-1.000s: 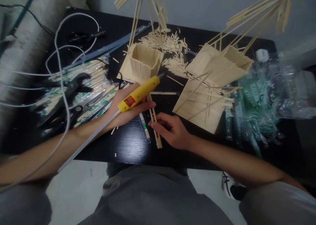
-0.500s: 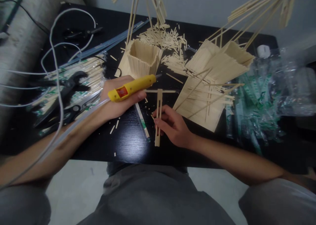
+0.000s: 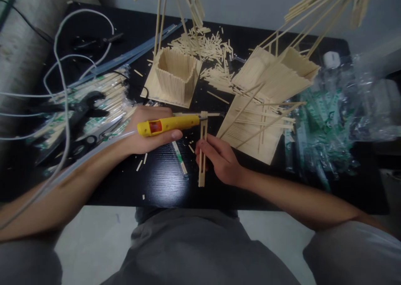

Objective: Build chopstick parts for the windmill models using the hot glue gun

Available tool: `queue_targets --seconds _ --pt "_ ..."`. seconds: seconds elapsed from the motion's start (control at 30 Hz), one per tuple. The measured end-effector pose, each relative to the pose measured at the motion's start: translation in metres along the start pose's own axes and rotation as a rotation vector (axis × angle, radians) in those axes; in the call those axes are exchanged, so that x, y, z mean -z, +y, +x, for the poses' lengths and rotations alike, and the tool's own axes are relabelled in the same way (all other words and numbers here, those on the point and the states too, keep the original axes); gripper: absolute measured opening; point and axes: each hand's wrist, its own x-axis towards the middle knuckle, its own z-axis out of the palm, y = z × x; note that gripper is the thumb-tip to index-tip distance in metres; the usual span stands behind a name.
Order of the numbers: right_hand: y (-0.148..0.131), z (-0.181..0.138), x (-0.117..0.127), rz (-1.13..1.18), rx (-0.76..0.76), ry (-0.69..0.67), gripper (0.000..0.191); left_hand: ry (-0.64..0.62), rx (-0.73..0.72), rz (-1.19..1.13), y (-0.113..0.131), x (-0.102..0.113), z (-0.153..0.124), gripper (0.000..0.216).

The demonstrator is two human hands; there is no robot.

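My left hand [image 3: 147,130] grips a yellow glue gun [image 3: 169,124] that lies almost level, its nozzle pointing right at the top of a small wooden stick frame [image 3: 203,151]. My right hand [image 3: 219,160] pinches that frame at its middle and holds it upright-lengthwise on the black table [image 3: 163,180]. The frame is two parallel sticks joined together, and a thin crosswise stick [image 3: 213,114] lies at its far end.
A square stick-built cup [image 3: 173,74] on a flat base stands behind the gun. Flat stick panels [image 3: 253,126] lie to the right, a heap of cut stick bits [image 3: 206,47] at the back. Pliers [image 3: 78,109] and wrapped chopsticks lie left, plastic wrappers [image 3: 328,122] right. White cables loop at left.
The glue gun has swung down from a tilt to almost level and its nozzle has come to the frame's top. My right hand turned the frame straight and moved it slightly right.
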Motion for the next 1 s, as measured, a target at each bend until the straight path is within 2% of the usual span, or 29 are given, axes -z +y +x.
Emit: queue_targets --seconds 0.3,0.53,1.0 --pt "-0.0021 -0.0006 0.0010 0.081 -0.046 -0.017 0.036 -0.066 -0.083 0.092 -0.0007 -0.0027 -0.0006 0.038" --pt "-0.0049 -0.0012 0.0005 0.073 -0.075 -0.009 0.040 -0.051 -0.148 0.158 -0.0017 -0.0053 -0.0010 0.034" --pt "-0.0046 -0.0018 0.0008 0.080 -0.086 -0.016 0.039 0.050 -0.031 0.221 -0.0029 -0.0017 -0.0019 0.032"
